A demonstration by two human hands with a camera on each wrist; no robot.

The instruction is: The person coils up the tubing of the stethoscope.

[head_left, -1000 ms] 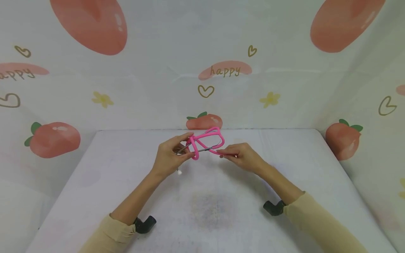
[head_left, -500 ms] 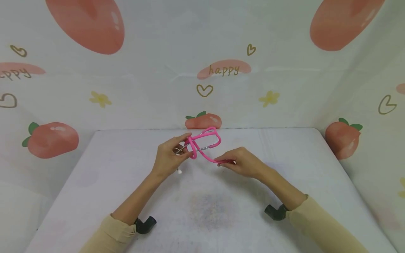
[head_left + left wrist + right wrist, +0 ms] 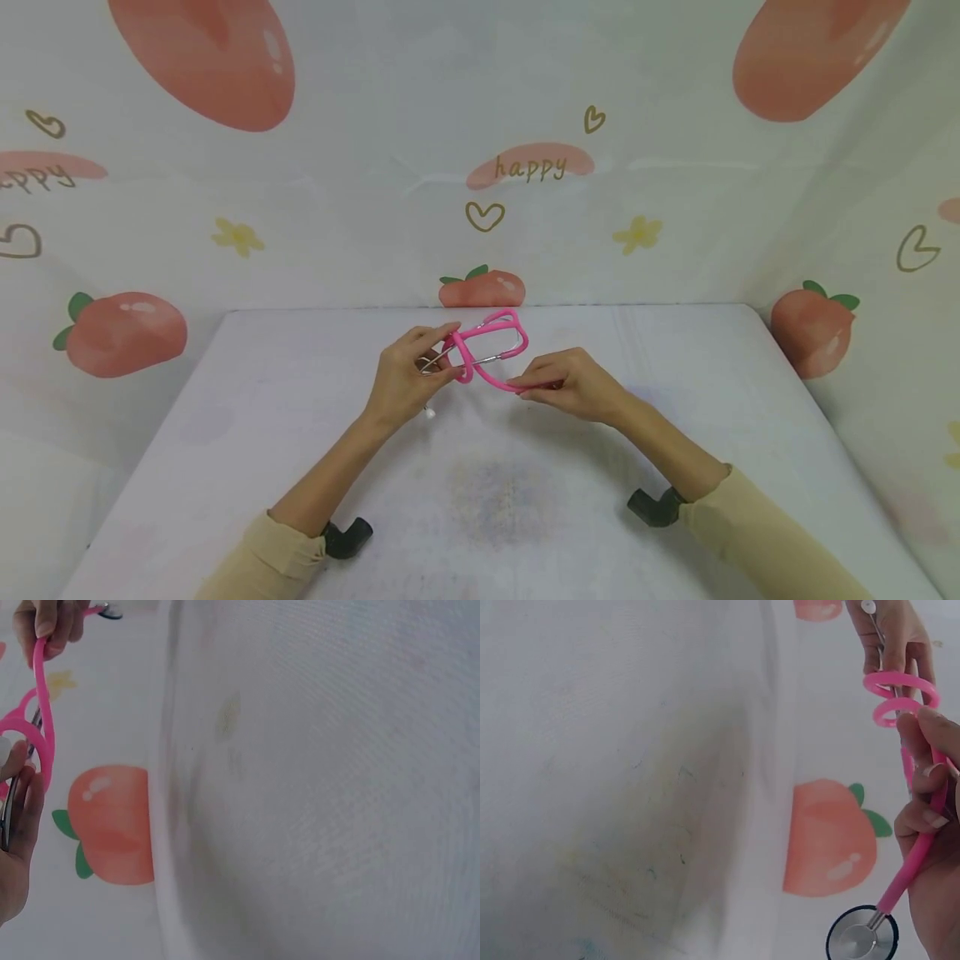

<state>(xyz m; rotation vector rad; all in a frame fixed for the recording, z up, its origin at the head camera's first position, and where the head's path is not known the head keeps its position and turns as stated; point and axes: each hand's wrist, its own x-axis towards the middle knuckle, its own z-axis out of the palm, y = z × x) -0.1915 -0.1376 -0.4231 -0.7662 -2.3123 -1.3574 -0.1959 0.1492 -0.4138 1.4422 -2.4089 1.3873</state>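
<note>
A stethoscope with pink tubing [image 3: 495, 382] is held up above the table between both hands. My left hand [image 3: 405, 375] grips its metal ear tubes together with a turn of tubing wound around them. A white ear tip [image 3: 429, 412] hangs below that hand. Pinched in my right hand [image 3: 577, 385] is the free run of tubing. In the right wrist view the round chest piece [image 3: 861, 939] dangles past the right palm, and loops of tubing [image 3: 896, 676] circle the metal by the left fingers. A folded bend of tubing sticks out beyond the left fingertips in the head view.
The white-covered table [image 3: 495, 500] spreads beneath both hands, with a greyish stain near its middle. Behind its far edge hangs a curtain [image 3: 360, 200] printed with peaches, hearts and flowers. A dark camera mount [image 3: 348, 538] sits at each wrist.
My right hand has moved slightly down, drawing its run of tubing lower and away from the folded bend. The left hand keeps its hold, dipping slightly along with the folded bend.
</note>
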